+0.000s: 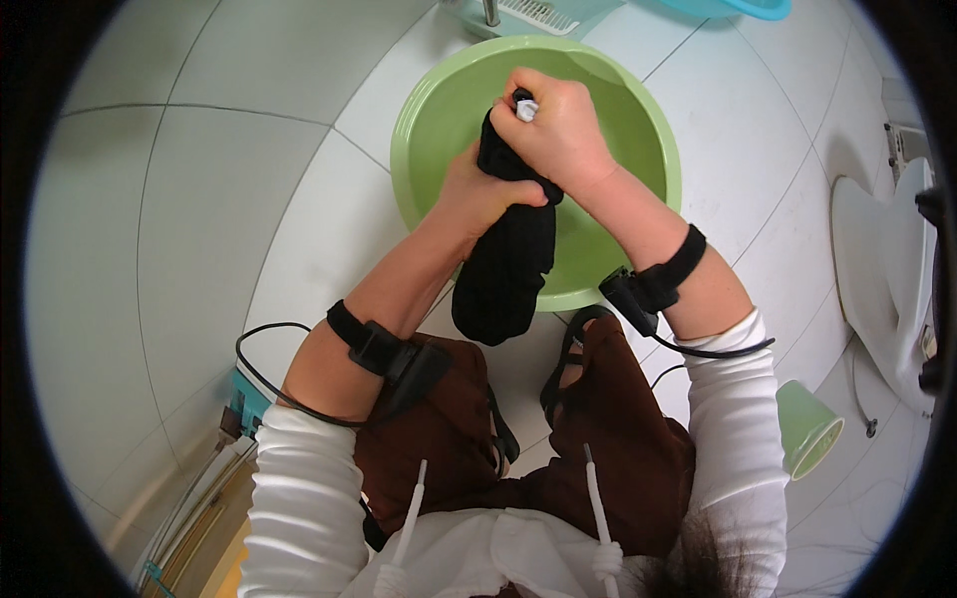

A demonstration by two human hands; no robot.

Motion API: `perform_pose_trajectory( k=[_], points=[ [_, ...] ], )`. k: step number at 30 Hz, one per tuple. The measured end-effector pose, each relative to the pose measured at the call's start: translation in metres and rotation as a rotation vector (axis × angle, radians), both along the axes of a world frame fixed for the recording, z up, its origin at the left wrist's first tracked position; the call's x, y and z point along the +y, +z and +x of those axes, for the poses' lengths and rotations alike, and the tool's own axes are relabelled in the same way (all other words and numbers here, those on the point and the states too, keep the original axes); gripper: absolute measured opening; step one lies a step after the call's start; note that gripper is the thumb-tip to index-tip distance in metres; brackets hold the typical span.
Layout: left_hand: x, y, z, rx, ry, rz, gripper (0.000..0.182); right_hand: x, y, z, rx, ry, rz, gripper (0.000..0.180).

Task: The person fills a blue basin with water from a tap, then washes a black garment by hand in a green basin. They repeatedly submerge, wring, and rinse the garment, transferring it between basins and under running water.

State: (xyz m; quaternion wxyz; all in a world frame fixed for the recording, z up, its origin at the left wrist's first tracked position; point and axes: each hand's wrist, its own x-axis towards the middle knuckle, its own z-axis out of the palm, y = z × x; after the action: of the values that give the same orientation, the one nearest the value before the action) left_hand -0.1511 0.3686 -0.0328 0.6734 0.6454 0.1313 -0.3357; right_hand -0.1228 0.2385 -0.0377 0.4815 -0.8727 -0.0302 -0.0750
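Note:
A black sock (pixel 502 276) is stretched between my two hands over a light green plastic basin (pixel 404 176). My left hand (pixel 482 187) grips its middle, thumb across the front, and the rest of the sock hangs below towards the basin's near rim. Higher up, my right hand (pixel 561 127) is closed in a fist around the sock's upper end. A small white piece (pixel 526 111) pokes out between its fingers; I cannot tell whether it belongs to the sock. My left fingers are mostly hidden behind the fabric.
Beyond the basin is a pale teal plastic object (pixel 553 15) with slots. A blue basin (pixel 736 6) shows at the top edge. To the right are a white toilet (pixel 875 269) and a green bin (pixel 811 430). Long-handled tools (pixel 198 508) lean at lower left. My feet flank the near side.

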Motion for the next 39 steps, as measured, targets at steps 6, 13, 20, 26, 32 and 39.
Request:
perform_pose_trajectory(
  k=[6,13,20,26,32,39],
  points=[
    [0.017,0.010,0.027,0.224,0.119,-0.374,0.040,-0.029,0.007,0.002,-0.202,0.046,0.125,0.068],
    [0.040,0.022,0.045,0.111,0.492,-0.646,0.044,-0.050,0.031,-0.087,-0.440,0.350,-0.014,0.087],
    [0.025,0.041,0.035,0.118,0.502,-0.798,0.045,-0.030,0.025,-0.039,-0.776,0.168,0.234,0.072],
    [0.018,0.049,0.023,-0.079,0.554,-0.678,0.036,-0.029,0.029,-0.031,-0.203,-0.368,0.968,0.040],
    [0.030,0.040,0.002,-0.264,0.191,-0.690,0.043,-0.008,-0.014,-0.033,0.364,-0.508,1.413,0.026],
    [0.031,0.025,0.005,-0.072,0.189,-0.575,0.055,-0.006,-0.031,-0.059,0.848,-0.403,1.416,0.028]
  ],
)
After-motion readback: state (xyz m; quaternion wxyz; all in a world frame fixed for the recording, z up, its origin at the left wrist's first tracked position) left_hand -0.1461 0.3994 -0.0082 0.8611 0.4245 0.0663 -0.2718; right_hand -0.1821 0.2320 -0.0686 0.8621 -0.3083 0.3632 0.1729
